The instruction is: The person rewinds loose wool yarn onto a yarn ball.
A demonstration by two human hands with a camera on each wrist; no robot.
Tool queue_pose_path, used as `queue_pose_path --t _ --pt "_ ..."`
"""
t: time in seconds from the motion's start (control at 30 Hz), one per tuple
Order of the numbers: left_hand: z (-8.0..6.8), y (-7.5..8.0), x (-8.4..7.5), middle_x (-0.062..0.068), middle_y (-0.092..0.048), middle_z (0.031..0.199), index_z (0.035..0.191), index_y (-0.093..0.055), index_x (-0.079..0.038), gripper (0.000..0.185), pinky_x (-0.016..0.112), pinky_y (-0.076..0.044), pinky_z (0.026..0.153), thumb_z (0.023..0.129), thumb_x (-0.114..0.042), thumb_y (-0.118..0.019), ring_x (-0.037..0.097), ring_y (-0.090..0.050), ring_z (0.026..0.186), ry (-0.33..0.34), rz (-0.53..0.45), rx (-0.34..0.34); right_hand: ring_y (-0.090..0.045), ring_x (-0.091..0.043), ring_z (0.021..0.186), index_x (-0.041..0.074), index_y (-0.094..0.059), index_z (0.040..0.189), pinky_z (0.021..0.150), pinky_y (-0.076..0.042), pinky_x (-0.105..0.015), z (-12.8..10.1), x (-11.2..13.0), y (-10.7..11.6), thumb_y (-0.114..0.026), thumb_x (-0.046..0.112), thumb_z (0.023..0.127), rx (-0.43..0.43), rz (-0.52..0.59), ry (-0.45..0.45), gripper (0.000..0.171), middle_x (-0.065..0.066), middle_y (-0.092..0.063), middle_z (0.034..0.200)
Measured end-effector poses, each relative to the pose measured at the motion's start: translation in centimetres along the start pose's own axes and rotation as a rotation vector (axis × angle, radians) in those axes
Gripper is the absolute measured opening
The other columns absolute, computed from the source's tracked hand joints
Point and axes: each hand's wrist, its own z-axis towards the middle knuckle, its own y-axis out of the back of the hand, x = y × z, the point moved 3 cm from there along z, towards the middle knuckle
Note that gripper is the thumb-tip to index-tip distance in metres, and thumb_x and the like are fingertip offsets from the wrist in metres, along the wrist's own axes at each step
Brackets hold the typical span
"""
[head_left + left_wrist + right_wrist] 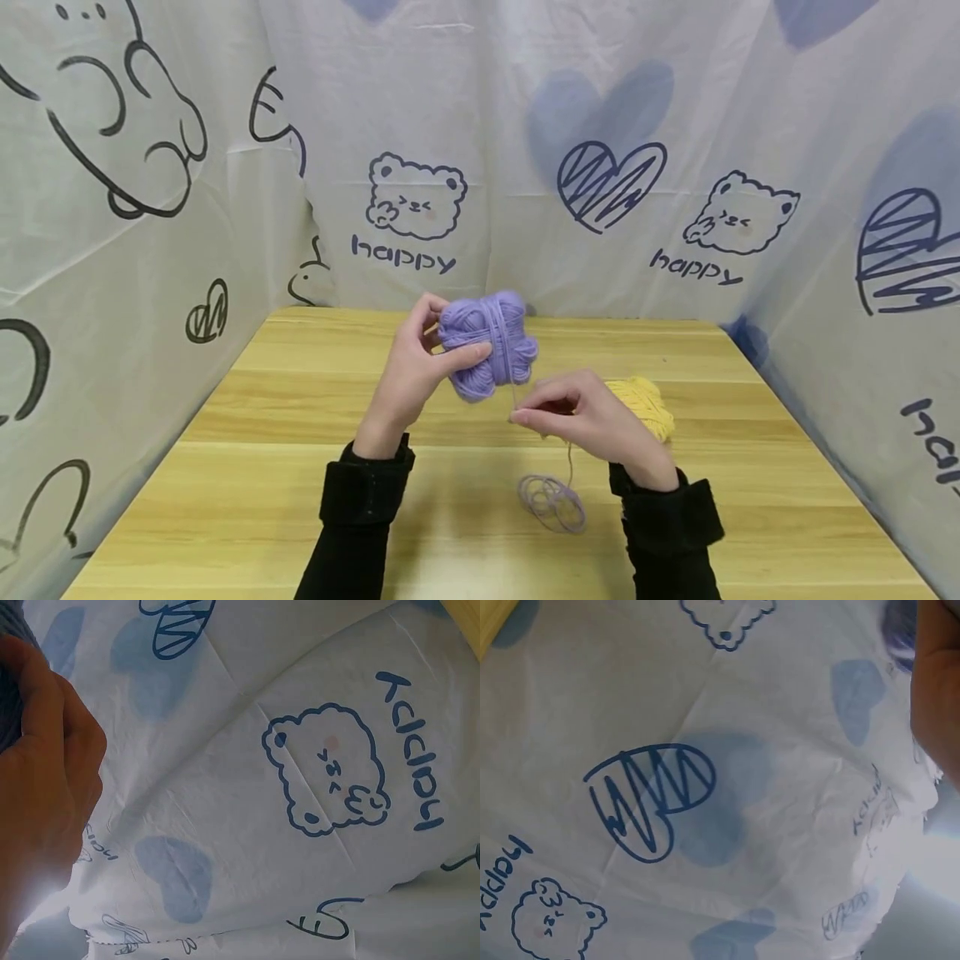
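Observation:
A bundle of purple yarn, with strands wrapped round its middle, is held above the table by my left hand, thumb across its front. One strand runs down from the bundle to my right hand, which pinches it between thumb and fingertips. Below the right hand, the strand's loose tail lies in loops on the table. In the left wrist view the left hand shows at the left edge, with a dark sliver of yarn. The right hand is mostly cut off in the right wrist view.
A ball of yellow yarn sits on the wooden table, partly hidden behind the right hand. White cloth printed with bears and hearts hangs at the back and along both sides.

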Motion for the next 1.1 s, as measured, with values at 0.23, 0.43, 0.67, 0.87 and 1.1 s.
queue_pose_path --t 0.23,0.43,0.67,0.87,1.1 --pt "-0.2 0.1 -0.4 0.007 -0.054 0.108 0.107 -0.047 -0.013 0.038 0.036 -0.060 0.077 0.079 -0.003 -0.071 0.020 -0.063 0.091 -0.038 -0.110 0.099 -0.046 -0.003 0.050 0.004 -0.074 0.088 0.043 -0.043 -0.022 1.0 -2.4 0.0 -0.063 0.006 0.090 0.018 -0.015 -0.143 0.011 -0.004 -0.061 0.063" --pt "-0.7 -0.3 -1.0 0.007 -0.060 0.099 0.110 -0.050 -0.012 0.043 0.037 -0.061 0.072 0.074 0.003 -0.069 0.017 -0.064 0.083 -0.066 -0.164 0.349 -0.045 -0.005 0.053 -0.002 -0.063 0.079 0.047 -0.041 -0.021 0.2 -3.4 1.1 -0.055 -0.004 0.086 0.038 0.098 -0.194 0.011 0.005 -0.053 0.064" --pt "-1.0 -0.7 -0.6 0.008 -0.062 0.102 0.112 -0.050 -0.007 0.047 0.041 -0.059 0.077 0.072 0.001 -0.073 0.020 -0.063 0.090 -0.086 -0.042 0.563 -0.043 -0.008 0.056 0.004 -0.060 0.082 0.049 -0.041 -0.023 -0.4 -2.8 2.1 -0.057 0.009 0.095 -0.032 0.156 -0.235 0.014 0.004 -0.047 0.064" --pt "-0.8 -0.8 0.3 0.012 -0.060 0.105 0.110 -0.052 -0.009 0.045 0.044 -0.058 0.080 0.069 -0.007 -0.071 0.027 -0.060 0.096 -0.086 0.123 0.539 -0.040 -0.013 0.055 0.004 -0.064 0.092 0.049 -0.038 -0.028 -0.1 -1.9 1.8 -0.058 0.017 0.096 -0.269 0.182 -0.205 0.015 0.003 -0.049 0.067" --pt "0.0 -0.4 0.8 0.011 -0.057 0.107 0.107 -0.051 -0.012 0.040 0.039 -0.058 0.076 0.074 -0.009 -0.075 0.025 -0.057 0.096 -0.039 0.243 0.304 -0.039 -0.013 0.051 -0.003 -0.068 0.097 0.043 -0.035 -0.030 0.3 0.3 0.2 -0.059 0.003 0.093 -0.282 0.157 0.025 0.011 0.000 -0.053 0.068"
